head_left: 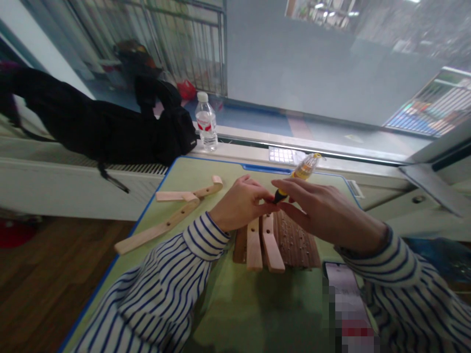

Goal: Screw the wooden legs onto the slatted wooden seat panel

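My right hand (312, 208) is closed on a screwdriver (304, 167) with a clear yellow handle and a black lower end; it leans with the handle up and to the right. The fingers of my left hand (245, 203) are pinched together at its lower end, and whatever small thing they hold is hidden. Just below both hands, two pale wooden pieces with holes (254, 247) lie on a brown wooden board (300, 240) dotted with small marks. Two more curved wooden pieces (162, 228) rest on the left side of the table, crossing or touching.
The green table (228, 304) has a blue edge. A phone (344, 284), partly blurred out, lies at the right. Beyond the table, a water bottle (206, 122), a black bag (121, 130) and a white gridded sheet (281, 155) sit along the window sill.
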The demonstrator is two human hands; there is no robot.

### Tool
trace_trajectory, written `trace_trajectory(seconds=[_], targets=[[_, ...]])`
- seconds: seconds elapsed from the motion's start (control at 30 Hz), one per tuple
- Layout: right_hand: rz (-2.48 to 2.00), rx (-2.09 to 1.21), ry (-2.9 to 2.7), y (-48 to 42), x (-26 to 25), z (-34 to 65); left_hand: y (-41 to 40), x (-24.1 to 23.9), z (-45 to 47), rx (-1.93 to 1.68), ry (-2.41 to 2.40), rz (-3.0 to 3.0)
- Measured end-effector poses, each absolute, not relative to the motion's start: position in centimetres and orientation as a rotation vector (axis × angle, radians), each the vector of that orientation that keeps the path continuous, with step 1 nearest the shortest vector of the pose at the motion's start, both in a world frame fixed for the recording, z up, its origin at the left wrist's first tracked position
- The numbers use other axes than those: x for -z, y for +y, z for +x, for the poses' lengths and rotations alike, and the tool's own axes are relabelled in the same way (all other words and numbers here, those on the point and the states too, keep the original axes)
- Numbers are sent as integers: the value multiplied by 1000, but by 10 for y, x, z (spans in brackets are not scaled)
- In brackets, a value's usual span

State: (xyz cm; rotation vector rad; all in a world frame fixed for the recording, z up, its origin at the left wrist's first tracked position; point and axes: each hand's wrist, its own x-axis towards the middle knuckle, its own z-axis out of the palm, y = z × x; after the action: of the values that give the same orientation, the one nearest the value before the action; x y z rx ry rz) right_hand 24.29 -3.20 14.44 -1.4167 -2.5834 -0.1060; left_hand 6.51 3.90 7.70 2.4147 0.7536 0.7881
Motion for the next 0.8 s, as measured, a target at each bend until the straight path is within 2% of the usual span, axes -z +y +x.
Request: trace_trajectory(seconds=[0.2, 0.5, 0.8], targets=[[-1454, 94, -2555, -30, -141, 242, 40, -78, 64, -722, 749, 2444], [-1570, 316, -2495, -32, -135, 239, 40, -82, 63, -640, 699, 2492], [-1618, 359, -2471, -37, -136, 234, 37, -81, 65, -767, 758, 2438]])
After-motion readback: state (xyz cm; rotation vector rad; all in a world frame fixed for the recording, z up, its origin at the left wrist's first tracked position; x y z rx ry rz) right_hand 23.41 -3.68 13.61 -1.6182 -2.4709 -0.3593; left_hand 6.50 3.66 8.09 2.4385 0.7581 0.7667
